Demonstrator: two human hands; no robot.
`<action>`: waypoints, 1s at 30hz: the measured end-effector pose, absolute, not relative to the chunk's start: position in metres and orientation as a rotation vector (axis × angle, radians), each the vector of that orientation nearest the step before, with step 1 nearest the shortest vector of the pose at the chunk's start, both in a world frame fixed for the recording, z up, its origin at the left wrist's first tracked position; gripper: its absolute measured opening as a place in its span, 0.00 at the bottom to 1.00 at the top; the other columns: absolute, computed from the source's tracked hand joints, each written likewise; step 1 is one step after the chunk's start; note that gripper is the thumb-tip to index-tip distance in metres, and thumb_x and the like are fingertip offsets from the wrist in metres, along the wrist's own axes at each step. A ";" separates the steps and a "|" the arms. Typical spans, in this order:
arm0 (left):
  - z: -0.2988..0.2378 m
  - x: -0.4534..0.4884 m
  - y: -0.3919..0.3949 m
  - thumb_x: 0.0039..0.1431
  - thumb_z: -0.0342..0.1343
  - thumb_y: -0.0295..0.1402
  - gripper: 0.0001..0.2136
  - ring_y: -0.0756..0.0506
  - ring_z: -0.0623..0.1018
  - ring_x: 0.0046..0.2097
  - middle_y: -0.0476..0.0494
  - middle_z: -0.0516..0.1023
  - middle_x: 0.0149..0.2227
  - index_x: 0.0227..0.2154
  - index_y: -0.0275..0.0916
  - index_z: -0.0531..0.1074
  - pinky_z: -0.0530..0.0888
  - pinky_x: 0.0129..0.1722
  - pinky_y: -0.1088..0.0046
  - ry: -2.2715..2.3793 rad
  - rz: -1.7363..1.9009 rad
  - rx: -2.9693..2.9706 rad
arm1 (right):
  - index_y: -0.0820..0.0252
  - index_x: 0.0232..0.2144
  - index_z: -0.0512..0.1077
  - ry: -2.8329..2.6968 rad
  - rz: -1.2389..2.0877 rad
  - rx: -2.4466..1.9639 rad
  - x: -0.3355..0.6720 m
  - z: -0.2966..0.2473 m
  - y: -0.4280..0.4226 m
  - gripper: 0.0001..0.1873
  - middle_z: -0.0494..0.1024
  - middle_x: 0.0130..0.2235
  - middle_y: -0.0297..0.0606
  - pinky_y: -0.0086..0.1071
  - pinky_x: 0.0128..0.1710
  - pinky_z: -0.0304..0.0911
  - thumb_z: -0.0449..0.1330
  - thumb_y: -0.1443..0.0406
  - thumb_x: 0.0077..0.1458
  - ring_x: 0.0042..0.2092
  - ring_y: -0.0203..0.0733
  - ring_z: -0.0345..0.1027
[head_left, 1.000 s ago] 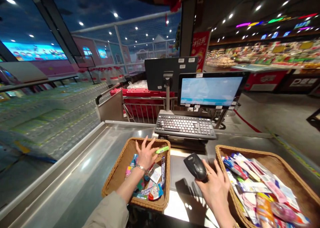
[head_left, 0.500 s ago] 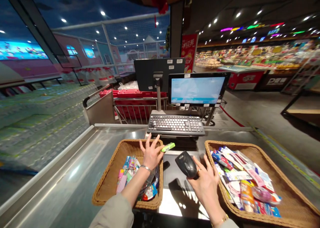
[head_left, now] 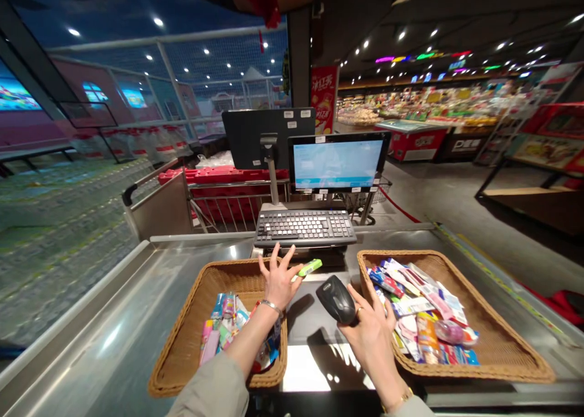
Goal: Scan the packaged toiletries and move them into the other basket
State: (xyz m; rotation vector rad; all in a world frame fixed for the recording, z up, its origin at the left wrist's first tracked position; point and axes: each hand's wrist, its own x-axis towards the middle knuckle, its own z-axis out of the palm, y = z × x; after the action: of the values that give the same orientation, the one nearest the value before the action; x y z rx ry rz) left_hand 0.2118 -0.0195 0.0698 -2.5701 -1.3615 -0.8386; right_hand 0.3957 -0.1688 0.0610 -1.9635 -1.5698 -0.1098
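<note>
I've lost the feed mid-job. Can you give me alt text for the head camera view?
At a checkout counter, the left hand pinches a small green packet beside the barcode scanner held in the right hand. The left basket and right basket, both wicker, hold small packets; a keyboard and lit screen stand behind.

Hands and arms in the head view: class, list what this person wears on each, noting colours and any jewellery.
Both arms are in loose beige sleeves, the left sleeve showing more than the right sleeve. The left hand has a thin silver bracelet at its wrist. The right hand has a ring on one finger and a gold bracelet at its wrist.
</note>
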 end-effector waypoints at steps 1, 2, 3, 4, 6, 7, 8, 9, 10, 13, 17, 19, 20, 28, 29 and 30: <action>0.070 0.213 -0.019 0.55 0.59 0.41 0.09 0.29 0.48 0.69 0.54 0.62 0.65 0.40 0.56 0.78 0.33 0.60 0.31 -1.363 -0.834 -2.572 | 0.52 0.36 0.77 -1.564 -0.110 -1.965 0.396 0.061 -0.170 0.13 0.73 0.55 0.33 0.58 0.62 0.38 0.58 0.64 0.46 0.65 0.56 0.47; 0.070 0.215 -0.019 0.55 0.59 0.41 0.09 0.29 0.48 0.69 0.54 0.62 0.65 0.40 0.56 0.78 0.33 0.60 0.31 -1.364 -0.828 -2.575 | 0.51 0.37 0.77 -1.557 -0.107 -1.967 0.396 0.061 -0.170 0.13 0.73 0.56 0.33 0.58 0.62 0.38 0.58 0.64 0.46 0.66 0.56 0.47; 0.069 0.216 -0.019 0.55 0.59 0.41 0.09 0.29 0.48 0.69 0.54 0.62 0.65 0.40 0.56 0.78 0.33 0.60 0.31 -1.365 -0.821 -2.578 | 0.51 0.38 0.76 -1.550 -0.104 -1.970 0.397 0.061 -0.171 0.14 0.73 0.56 0.32 0.58 0.62 0.38 0.58 0.63 0.47 0.66 0.56 0.46; 0.069 0.217 -0.019 0.55 0.59 0.41 0.09 0.29 0.48 0.69 0.54 0.62 0.65 0.40 0.56 0.78 0.33 0.60 0.30 -1.363 -0.817 -2.581 | 0.51 0.38 0.76 -1.542 -0.101 -1.973 0.397 0.061 -0.172 0.14 0.73 0.56 0.31 0.58 0.62 0.39 0.58 0.63 0.47 0.66 0.56 0.46; 0.069 0.219 -0.019 0.55 0.59 0.41 0.09 0.29 0.48 0.69 0.55 0.61 0.65 0.40 0.56 0.78 0.32 0.60 0.31 -1.351 -0.824 -2.583 | 0.51 0.38 0.76 -1.533 -0.099 -1.978 0.397 0.062 -0.174 0.13 0.73 0.56 0.31 0.58 0.61 0.39 0.58 0.63 0.47 0.66 0.56 0.45; 0.069 0.220 -0.019 0.55 0.59 0.41 0.09 0.29 0.48 0.69 0.55 0.61 0.65 0.40 0.56 0.78 0.32 0.60 0.31 -1.344 -0.834 -2.583 | 0.51 0.37 0.76 -1.530 -0.100 -1.980 0.397 0.063 -0.174 0.12 0.73 0.56 0.30 0.58 0.61 0.40 0.58 0.64 0.47 0.66 0.57 0.45; 0.069 0.220 -0.019 0.55 0.59 0.41 0.09 0.29 0.48 0.69 0.55 0.61 0.65 0.40 0.56 0.78 0.32 0.60 0.31 -1.337 -0.845 -2.582 | 0.51 0.35 0.77 -1.528 -0.102 -1.982 0.397 0.064 -0.175 0.12 0.73 0.56 0.30 0.58 0.61 0.40 0.58 0.64 0.47 0.66 0.57 0.45; 0.068 0.221 -0.018 0.55 0.59 0.41 0.09 0.29 0.48 0.69 0.55 0.62 0.65 0.40 0.56 0.78 0.32 0.60 0.31 -1.331 -0.856 -2.581 | 0.51 0.34 0.77 -1.527 -0.103 -1.984 0.396 0.065 -0.175 0.11 0.73 0.56 0.30 0.58 0.60 0.40 0.58 0.64 0.47 0.66 0.57 0.45; 0.068 0.221 -0.018 0.55 0.60 0.40 0.09 0.29 0.48 0.69 0.55 0.62 0.65 0.40 0.56 0.78 0.32 0.60 0.32 -1.325 -0.864 -2.580 | 0.51 0.34 0.77 -1.527 -0.104 -1.986 0.396 0.066 -0.176 0.10 0.73 0.56 0.30 0.58 0.60 0.40 0.58 0.64 0.47 0.66 0.56 0.45; 0.068 0.223 -0.018 0.54 0.60 0.40 0.09 0.29 0.49 0.68 0.55 0.62 0.65 0.39 0.55 0.78 0.32 0.60 0.31 -1.304 -0.886 -2.578 | 0.51 0.34 0.77 -1.528 -0.106 -1.988 0.397 0.067 -0.177 0.11 0.73 0.56 0.31 0.57 0.60 0.40 0.58 0.65 0.47 0.66 0.56 0.46; 0.066 0.225 -0.017 0.53 0.61 0.40 0.10 0.28 0.49 0.68 0.54 0.62 0.65 0.39 0.56 0.78 0.32 0.60 0.32 -1.276 -0.911 -2.577 | 0.52 0.35 0.77 -1.532 -0.110 -1.991 0.398 0.067 -0.178 0.12 0.74 0.55 0.33 0.57 0.61 0.39 0.57 0.65 0.47 0.66 0.56 0.46; 0.065 0.226 -0.017 0.53 0.62 0.40 0.10 0.29 0.50 0.68 0.54 0.63 0.64 0.39 0.56 0.78 0.32 0.61 0.32 -1.267 -0.926 -2.564 | 0.52 0.36 0.77 -1.534 -0.108 -1.988 0.398 0.067 -0.178 0.13 0.74 0.55 0.34 0.57 0.61 0.38 0.57 0.65 0.47 0.66 0.56 0.46; 0.064 0.227 -0.017 0.52 0.62 0.39 0.10 0.29 0.50 0.68 0.54 0.63 0.64 0.39 0.56 0.79 0.32 0.61 0.32 -1.262 -0.938 -2.552 | 0.53 0.36 0.77 -1.534 -0.106 -1.987 0.398 0.066 -0.179 0.13 0.74 0.55 0.35 0.58 0.61 0.38 0.57 0.65 0.47 0.66 0.57 0.46; 0.065 0.231 -0.017 0.51 0.63 0.39 0.09 0.31 0.51 0.68 0.55 0.65 0.63 0.37 0.56 0.79 0.33 0.61 0.32 -1.240 -0.981 -2.502 | 0.51 0.41 0.76 -1.528 -0.132 -1.977 0.402 0.064 -0.180 0.18 0.74 0.55 0.32 0.57 0.62 0.38 0.58 0.65 0.45 0.66 0.56 0.48; 0.065 0.231 -0.017 0.51 0.64 0.39 0.09 0.30 0.51 0.68 0.55 0.65 0.63 0.37 0.56 0.79 0.33 0.61 0.32 -1.243 -0.984 -2.502 | 0.50 0.41 0.76 -1.529 -0.133 -1.975 0.403 0.064 -0.180 0.18 0.73 0.55 0.32 0.57 0.62 0.38 0.58 0.65 0.44 0.66 0.56 0.48; 0.066 0.231 -0.016 0.50 0.64 0.39 0.09 0.30 0.51 0.68 0.55 0.65 0.63 0.37 0.56 0.79 0.33 0.61 0.33 -1.247 -0.985 -2.503 | 0.50 0.41 0.76 -1.532 -0.134 -1.971 0.403 0.063 -0.180 0.19 0.73 0.55 0.31 0.57 0.62 0.38 0.58 0.65 0.44 0.66 0.55 0.48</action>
State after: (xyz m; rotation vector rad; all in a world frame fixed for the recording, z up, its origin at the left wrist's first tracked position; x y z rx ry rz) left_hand 0.2314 -0.0164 0.0656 -2.5030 -1.2470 -0.9854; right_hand 0.4034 -0.1802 0.0630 -1.9709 -1.5316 -0.1342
